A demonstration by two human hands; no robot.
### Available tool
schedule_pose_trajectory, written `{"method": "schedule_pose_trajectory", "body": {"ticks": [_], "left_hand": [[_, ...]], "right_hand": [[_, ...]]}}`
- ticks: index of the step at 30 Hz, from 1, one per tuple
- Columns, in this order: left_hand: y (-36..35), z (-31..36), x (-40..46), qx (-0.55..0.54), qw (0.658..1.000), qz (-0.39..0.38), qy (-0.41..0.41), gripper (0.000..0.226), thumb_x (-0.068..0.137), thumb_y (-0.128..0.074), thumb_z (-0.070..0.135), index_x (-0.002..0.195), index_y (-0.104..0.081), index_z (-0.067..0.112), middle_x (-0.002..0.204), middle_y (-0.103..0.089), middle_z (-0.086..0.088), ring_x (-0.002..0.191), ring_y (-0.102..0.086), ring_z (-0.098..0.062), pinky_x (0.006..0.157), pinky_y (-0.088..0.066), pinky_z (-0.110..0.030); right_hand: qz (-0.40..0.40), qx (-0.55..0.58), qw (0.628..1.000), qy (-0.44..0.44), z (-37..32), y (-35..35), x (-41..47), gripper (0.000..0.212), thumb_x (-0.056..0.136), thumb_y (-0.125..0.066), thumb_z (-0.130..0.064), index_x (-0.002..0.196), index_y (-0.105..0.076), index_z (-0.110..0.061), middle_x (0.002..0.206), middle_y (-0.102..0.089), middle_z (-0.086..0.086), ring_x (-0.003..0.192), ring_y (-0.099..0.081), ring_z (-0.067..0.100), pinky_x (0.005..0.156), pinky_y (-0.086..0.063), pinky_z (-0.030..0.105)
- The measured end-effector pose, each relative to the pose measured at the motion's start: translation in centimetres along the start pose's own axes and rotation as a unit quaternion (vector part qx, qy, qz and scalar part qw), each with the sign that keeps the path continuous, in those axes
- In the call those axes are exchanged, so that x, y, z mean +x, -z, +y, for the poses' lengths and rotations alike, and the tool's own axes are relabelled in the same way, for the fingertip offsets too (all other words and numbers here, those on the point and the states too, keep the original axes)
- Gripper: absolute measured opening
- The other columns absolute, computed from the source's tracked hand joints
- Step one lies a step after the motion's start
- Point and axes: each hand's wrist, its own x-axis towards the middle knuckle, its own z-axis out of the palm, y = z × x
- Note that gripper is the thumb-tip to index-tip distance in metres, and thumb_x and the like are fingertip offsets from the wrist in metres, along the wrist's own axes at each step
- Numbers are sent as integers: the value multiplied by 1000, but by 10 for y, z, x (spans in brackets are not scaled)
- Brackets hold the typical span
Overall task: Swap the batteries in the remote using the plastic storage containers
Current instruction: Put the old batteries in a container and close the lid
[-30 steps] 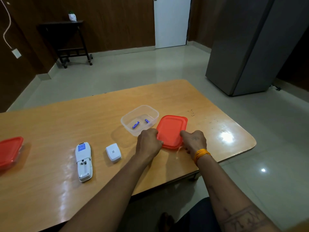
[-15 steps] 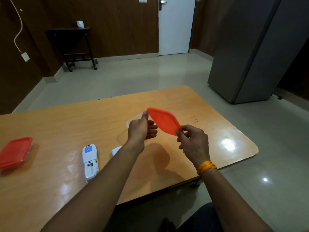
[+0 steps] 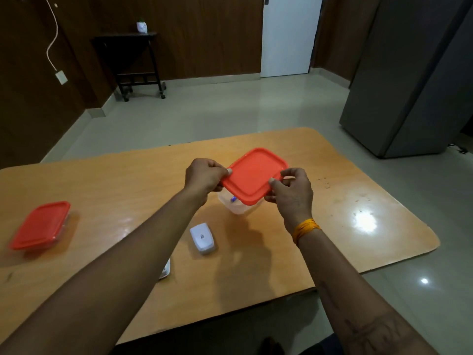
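Both hands hold a red lid [image 3: 254, 175] in the air above a clear plastic container [image 3: 239, 207]. My left hand [image 3: 204, 179] pinches its left edge and my right hand [image 3: 291, 192] pinches its right edge. The lid hides most of the container; a bit of a blue battery [image 3: 233, 199] shows at its near rim. The white battery cover [image 3: 202, 238] lies on the wooden table [image 3: 332, 213] nearer to me. My left forearm hides the white remote [image 3: 165, 271] except for one end. A second container with a red lid [image 3: 41, 225] on it sits at the far left.
The table's right edge and rounded corner lie to the right of my right hand. A grey cabinet [image 3: 409, 80] stands on the floor at the back right. A dark side table [image 3: 133, 60] and a white door [image 3: 289, 34] are by the far wall.
The lid lay on the table beside the open container; both hands lifted it, tilted it, and now hold it nearly flat over the container. The view has shifted forward.
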Motion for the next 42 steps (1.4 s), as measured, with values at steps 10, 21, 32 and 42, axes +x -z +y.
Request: {"method": "schedule_pose_trajectory", "body": {"ticks": [10, 21, 32, 42], "left_hand": [[-3, -33, 40, 125, 991, 49, -20, 17, 76, -89, 30, 75, -81, 16, 80, -77, -3, 78, -70, -25, 75, -61, -39], [-5, -42, 49, 37, 997, -16, 63, 16, 82, -85, 14, 89, -78, 2, 95, -77, -19, 86, -76, -36, 78, -67, -48], [-4, -24, 5, 13, 993, -71, 90, 4, 82, -59, 8, 84, -62, 5, 80, -60, -11, 73, -65, -32, 83, -65, -53], [-14, -13, -34, 25, 997, -8, 69, 86, 95, -29, 80, 105, -67, 4, 95, -73, -18, 77, -74, -37, 61, -66, -51]], "right_hand": [[-2, 169, 964, -206, 32, -29, 13, 32, 82, -86, -3, 100, -60, -2, 77, -71, 21, 49, -68, 22, 47, -58, 25], [4, 81, 974, -210, 43, -37, 13, 28, 86, -84, -25, 90, -66, -4, 89, -78, 21, 69, -79, 27, 58, -64, 32], [-15, -34, 982, -184, 33, -42, 1, 41, 84, -62, -49, 96, -60, -10, 90, -73, 17, 78, -73, 39, 72, -64, 58], [-92, 10, 987, -134, 23, -38, -12, 41, 99, -49, -60, 121, -47, -25, 114, -61, 3, 104, -66, 29, 89, -60, 58]]}}
